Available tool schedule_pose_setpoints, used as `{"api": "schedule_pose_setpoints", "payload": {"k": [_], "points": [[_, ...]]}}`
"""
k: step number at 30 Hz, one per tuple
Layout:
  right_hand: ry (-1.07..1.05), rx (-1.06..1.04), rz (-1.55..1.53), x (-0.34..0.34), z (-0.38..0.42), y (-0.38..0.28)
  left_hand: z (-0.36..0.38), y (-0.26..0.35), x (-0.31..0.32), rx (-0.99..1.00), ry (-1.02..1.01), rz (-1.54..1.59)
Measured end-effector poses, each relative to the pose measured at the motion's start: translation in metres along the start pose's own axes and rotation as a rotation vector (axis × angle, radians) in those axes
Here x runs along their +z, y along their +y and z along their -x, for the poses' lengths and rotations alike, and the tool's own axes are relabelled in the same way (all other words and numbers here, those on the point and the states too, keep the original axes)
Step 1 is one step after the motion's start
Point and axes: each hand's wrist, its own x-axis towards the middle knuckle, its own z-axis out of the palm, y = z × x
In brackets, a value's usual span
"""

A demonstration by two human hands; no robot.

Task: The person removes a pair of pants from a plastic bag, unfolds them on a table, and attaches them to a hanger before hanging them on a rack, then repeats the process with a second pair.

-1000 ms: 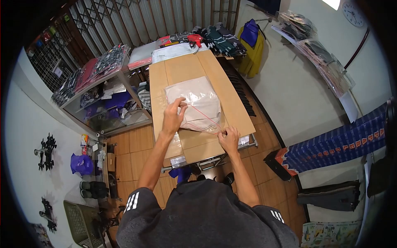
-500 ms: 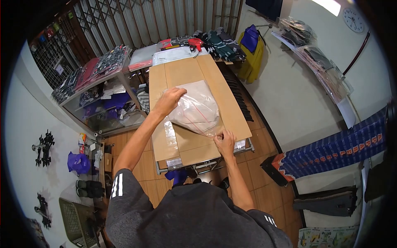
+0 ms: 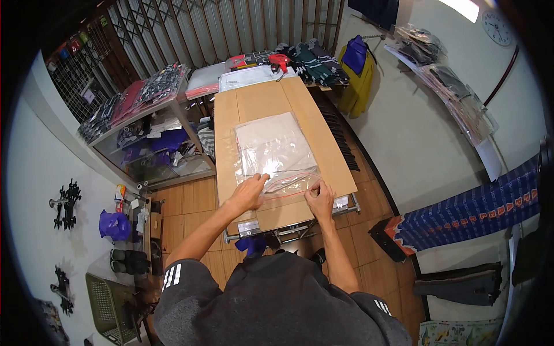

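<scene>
Bag (image 3: 274, 144) beyond both hands, red strip (image 3: 288, 195) crosswise between. Right hand (image 3: 321, 200) pinches bag corner; left hand (image 3: 248, 192) at edge, can't tell if pinching.

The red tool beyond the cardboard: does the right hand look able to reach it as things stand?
Probably not: the right hand seems to pinch the clear bag at its edge, and the red tool lies beyond the cardboard, likely needing a forward lean.

Pale walls (image 3: 398, 138) at both sides; folding metal gate (image 3: 231, 29) across far end. Tan tiled floor (image 3: 196, 230). Glass case (image 3: 156, 144) left of cardboard-topped table (image 3: 259, 98). Round clock (image 3: 496, 27) high on right wall, near bright light (image 3: 461, 7). Green basket (image 3: 109, 305) at lower left.
</scene>
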Motion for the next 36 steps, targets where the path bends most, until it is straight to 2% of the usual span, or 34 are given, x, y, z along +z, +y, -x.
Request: {"api": "schedule_pose_setpoints", "payload": {"k": [2,5,8,12,16,19,22,25,26,29,30,33,36], "points": [[0.002,-0.001,-0.002,-0.001,-0.001,0.000,-0.001,-0.029,0.008,-0.067,-0.061,0.100],[-0.021,0.027,0.005,0.001,0.000,0.000,-0.015,-0.029,-0.038,-0.123,0.128,0.185],[-0.054,0.077,0.016,0.001,0.002,0.001,-0.025,-0.013,-0.081,-0.093,0.343,0.254],[-0.042,0.071,-0.009,0.000,0.000,0.001,-0.028,-0.002,-0.081,-0.026,0.383,0.323],[-0.002,0.069,-0.070,-0.002,-0.001,-0.005,-0.020,0.012,-0.074,0.066,0.281,0.325],[0.007,0.168,-0.096,-0.004,0.002,-0.015,-0.020,0.015,-0.074,0.089,0.351,0.286],[0.093,-0.001,0.056,0.010,0.015,-0.025,-0.031,-0.014,-0.063,-0.023,0.351,0.332],[-0.013,-0.095,0.185,0.022,0.028,-0.045,-0.046,-0.062,-0.032,-0.110,0.353,0.307],[-0.148,-0.017,0.177,0.026,0.030,-0.049,-0.050,-0.081,-0.022,-0.188,0.259,0.316],[-0.171,-0.059,0.186,0.043,0.029,-0.055,-0.069,-0.121,0.011,-0.276,0.287,0.139],[-0.221,-0.041,0.173,0.048,0.026,-0.056,-0.079,-0.138,0.022,-0.337,0.241,0.140],[-0.223,-0.059,0.163,0.061,0.017,-0.058,-0.108,-0.180,0.049,-0.380,0.294,0.141],[-0.198,-0.076,0.192,0.068,0.012,-0.053,-0.130,-0.194,0.050,-0.581,0.103,0.062]]}}
